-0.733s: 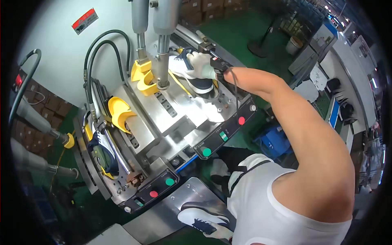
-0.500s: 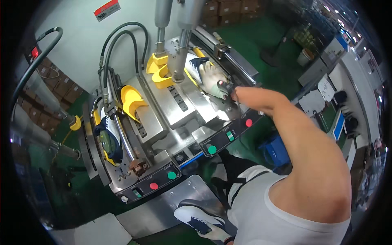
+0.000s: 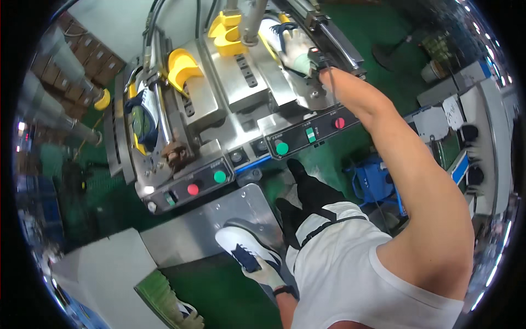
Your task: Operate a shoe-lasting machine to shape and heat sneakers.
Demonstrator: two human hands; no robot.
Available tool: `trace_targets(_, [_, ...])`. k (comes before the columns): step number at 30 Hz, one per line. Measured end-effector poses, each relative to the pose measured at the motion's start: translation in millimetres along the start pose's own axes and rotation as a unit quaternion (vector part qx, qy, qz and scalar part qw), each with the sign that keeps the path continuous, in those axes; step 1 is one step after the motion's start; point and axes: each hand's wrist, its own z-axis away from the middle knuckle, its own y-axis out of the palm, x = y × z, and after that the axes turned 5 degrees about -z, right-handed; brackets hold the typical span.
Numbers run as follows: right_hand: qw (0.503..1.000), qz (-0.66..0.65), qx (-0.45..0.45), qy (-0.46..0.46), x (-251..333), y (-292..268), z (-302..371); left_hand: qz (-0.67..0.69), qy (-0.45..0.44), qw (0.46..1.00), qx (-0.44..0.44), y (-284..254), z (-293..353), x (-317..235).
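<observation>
My left hand [image 3: 268,272], in a pale work glove, grips a white sneaker [image 3: 234,239] by its navy tongue and laces. That shoe is over the edge of a metal shelf [image 3: 183,233]. My right hand [image 3: 297,50], also gloved, is at the machine's right station, with its fingers curled over the navy collar of another white sneaker [image 3: 268,28]. The glove hides part of this shoe. Yellow curved pads [image 3: 230,41] sit just left of it. At the left station, a third white and navy sneaker [image 3: 147,112] lies with a green form in its opening.
Along the machine's front runs a control panel [image 3: 298,137] with green and red buttons. Metal cylinders [image 3: 255,22] stand over the station. Stacked cartons [image 3: 90,55] are at the far left, a blue stool-like frame [image 3: 372,178] at right. A green-lined conveyor [image 3: 219,288] lies below the shelf.
The view has tilted down, so the machine sits higher in the picture. My left hand and its sneaker show more fully. My right hand stays at the shoe in the machine.
</observation>
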Motion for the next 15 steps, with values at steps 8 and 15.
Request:
trace_targets(8, [0.935, -0.306, -0.003, -0.179, 101, -64, 165, 0.047, -0.092, 0.994, 0.024, -10, -10, -23])
trace_targets(15, [0.938, -0.141, 0.203, -0.244, 126, 26, 268, 0.054, -0.175, 0.983, 0.022, 9, 2, -70])
